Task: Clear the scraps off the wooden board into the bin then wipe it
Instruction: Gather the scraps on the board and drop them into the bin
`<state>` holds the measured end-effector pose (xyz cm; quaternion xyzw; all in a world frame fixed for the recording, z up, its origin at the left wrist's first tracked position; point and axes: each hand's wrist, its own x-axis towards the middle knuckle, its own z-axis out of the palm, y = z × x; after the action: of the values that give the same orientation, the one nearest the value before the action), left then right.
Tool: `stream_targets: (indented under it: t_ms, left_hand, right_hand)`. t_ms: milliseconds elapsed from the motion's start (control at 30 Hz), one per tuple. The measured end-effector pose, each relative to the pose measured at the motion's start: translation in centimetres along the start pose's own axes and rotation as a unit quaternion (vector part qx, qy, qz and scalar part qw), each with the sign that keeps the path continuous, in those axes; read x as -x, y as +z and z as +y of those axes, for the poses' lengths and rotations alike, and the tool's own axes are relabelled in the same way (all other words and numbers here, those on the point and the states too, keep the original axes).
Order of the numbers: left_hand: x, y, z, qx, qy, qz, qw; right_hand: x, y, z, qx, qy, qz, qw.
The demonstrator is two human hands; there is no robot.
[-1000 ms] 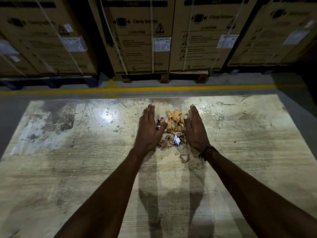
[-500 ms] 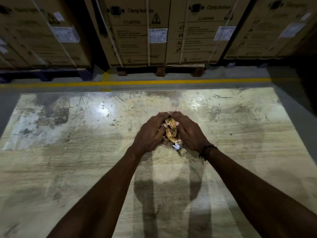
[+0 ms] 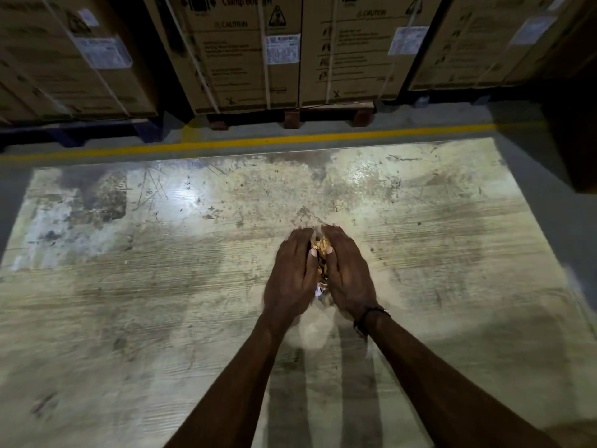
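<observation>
Cardboard cartons (image 3: 248,50) on pallets line the back; their tops are cut off by the frame edge and most of the print is too dim to read beyond "CAUTION". A yellow floor line (image 3: 258,141) runs in front of them. The wooden board (image 3: 129,286) fills most of the view, scuffed and stained, with a glare patch at upper left; its near edge and lower corners lie out of frame, and motion blur softens the grain. No bin shows.

Left hand (image 3: 290,279) and right hand (image 3: 349,276) are cupped together at mid-board, fingers curled round the scraps (image 3: 320,246). Only a thin strip of tan shavings shows between the thumbs, plus a pale bit at the heels of the palms; the rest of the pile is hidden inside. Whether the hands are touching the board cannot be told. A dark wristband (image 3: 370,316) sits on the right wrist.
</observation>
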<state>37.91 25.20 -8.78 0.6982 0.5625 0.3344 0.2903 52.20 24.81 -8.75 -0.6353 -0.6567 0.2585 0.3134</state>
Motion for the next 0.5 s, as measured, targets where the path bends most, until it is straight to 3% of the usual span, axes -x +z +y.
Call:
stream_targets:
  t_ms: [300,500]
  left_hand:
    - [3.5,2.6,3.3,0.143,-0.082,0.091,0.982]
    - [3.8,1.9,4.2,0.283,-0.144,0.090,0.944]
  right_hand:
    - [3.4,1.8,-2.5,-0.193,0.046,0.069,0.978]
    - [4.5,1.9,-4.4,-0.287,0.074,0.093,0.951]
